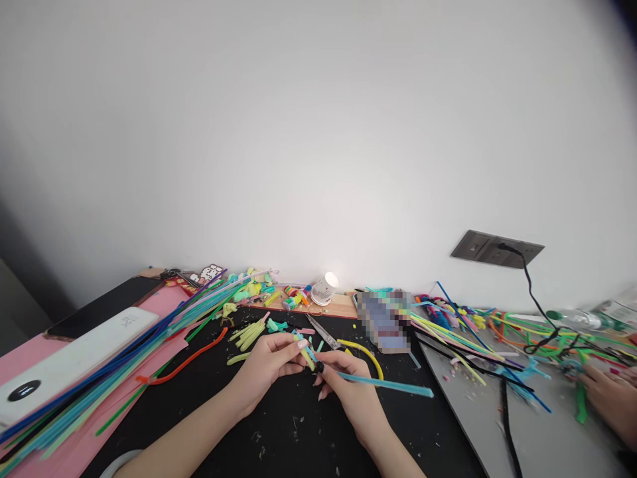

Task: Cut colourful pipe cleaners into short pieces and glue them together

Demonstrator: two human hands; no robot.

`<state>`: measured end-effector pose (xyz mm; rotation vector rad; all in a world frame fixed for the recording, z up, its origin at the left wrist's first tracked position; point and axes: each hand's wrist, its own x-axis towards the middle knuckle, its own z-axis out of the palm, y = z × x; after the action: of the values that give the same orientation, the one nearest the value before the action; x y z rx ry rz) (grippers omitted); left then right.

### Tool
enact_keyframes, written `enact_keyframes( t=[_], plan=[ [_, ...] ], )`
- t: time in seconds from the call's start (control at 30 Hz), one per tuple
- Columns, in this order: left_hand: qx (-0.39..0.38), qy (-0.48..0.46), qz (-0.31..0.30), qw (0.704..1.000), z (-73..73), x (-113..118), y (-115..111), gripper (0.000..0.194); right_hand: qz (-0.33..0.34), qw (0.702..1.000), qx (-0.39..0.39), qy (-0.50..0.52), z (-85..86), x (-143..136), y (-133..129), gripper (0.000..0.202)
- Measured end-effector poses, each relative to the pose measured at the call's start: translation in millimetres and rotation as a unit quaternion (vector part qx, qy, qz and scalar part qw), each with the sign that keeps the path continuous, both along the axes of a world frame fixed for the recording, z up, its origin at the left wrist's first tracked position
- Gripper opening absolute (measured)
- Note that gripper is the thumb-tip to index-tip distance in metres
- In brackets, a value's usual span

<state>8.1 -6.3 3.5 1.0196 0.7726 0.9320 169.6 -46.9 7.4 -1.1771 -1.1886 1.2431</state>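
Observation:
My left hand (pixel 273 365) pinches a small piece of yellow and blue pipe cleaners (pixel 307 352) over the black mat (pixel 279 438). My right hand (pixel 348 385) is closed at the lower end of that piece, touching it with thumb and fingers. From under my right fingers a light blue pipe cleaner (pixel 393 384) sticks out to the right. Just behind the hands lie scissors (pixel 326 335) with the blades pointing back left, and a curved yellow pipe cleaner (pixel 365 352). Short yellow-green pieces (pixel 250 334) lie behind my left hand.
Long pipe cleaners (pixel 164 338) and a white device (pixel 79 358) lie at left, near an orange strip (pixel 194 362). A paper cup (pixel 325 289) and a blurred phone (pixel 385 322) stand along the wall. At right, a person's hand (pixel 610 398) is over the grey table (pixel 552 425).

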Motion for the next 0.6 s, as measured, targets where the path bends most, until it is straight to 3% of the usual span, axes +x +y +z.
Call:
enact_keyframes(
  t=[0.23,0.43,0.6],
  plan=[
    [-0.008,-0.02,-0.026,0.999,3.4,3.3,-3.1,0.025,0.003,0.999,-0.024,0.041,-8.6,-1.0,1.6,0.021],
    [-0.011,0.018,-0.025,0.999,-0.8,6.8,-4.1,0.026,-0.001,0.998,-0.018,0.056,-3.2,-1.9,-0.7,0.016],
    [0.01,-0.005,-0.047,0.999,-6.5,9.5,-5.5,0.027,0.008,0.998,-0.023,0.055,-0.4,-2.7,-1.4,0.017]
  ],
)
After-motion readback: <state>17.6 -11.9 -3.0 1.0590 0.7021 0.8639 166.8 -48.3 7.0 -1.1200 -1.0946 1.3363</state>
